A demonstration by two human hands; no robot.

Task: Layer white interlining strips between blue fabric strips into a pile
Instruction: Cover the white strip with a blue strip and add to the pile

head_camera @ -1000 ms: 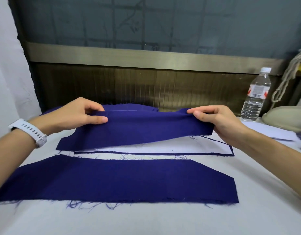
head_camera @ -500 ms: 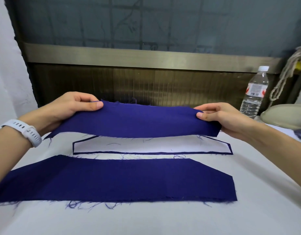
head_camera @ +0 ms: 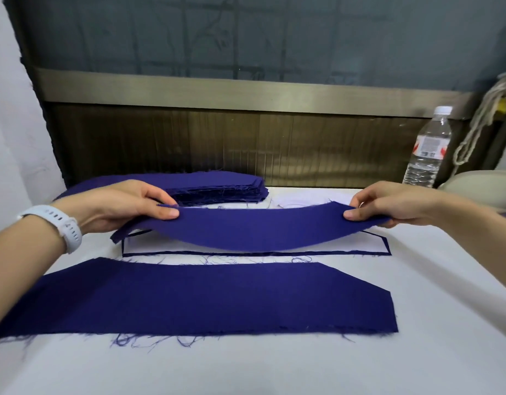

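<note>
Here, in the head view, a person holds a long dark blue fabric strip [head_camera: 254, 229] by its two ends above a white cloth-covered counter [head_camera: 274, 366]. The grip of the left hand [head_camera: 126, 206] pinches the left end between thumb and fingers, and the grip of the right hand [head_camera: 388, 203] pinches the right end in the same way. The strip sags in the middle, and its left corner hangs down below the left hand. Whether the lowest part touches what is under it, I cannot tell.

Directly under it lies a flat white interlining strip [head_camera: 160, 248]. A thin dark blue edge of fabric shows all around this white strip. Nearer to the person, just beside this pile, a wider dark blue fabric piece [head_camera: 203, 297] with frayed threads lies flat on the counter. Behind the hands, at the far edge, is a thick stack of dark blue cut strips [head_camera: 217, 185], and to its right some white pieces [head_camera: 297, 201] lie.

A white strap watch [head_camera: 61, 226] is on the left wrist. A clear plastic water bottle [head_camera: 425, 155] with a white cap stands upright at the far right, near a hanging pale rope [head_camera: 479, 121].
</note>
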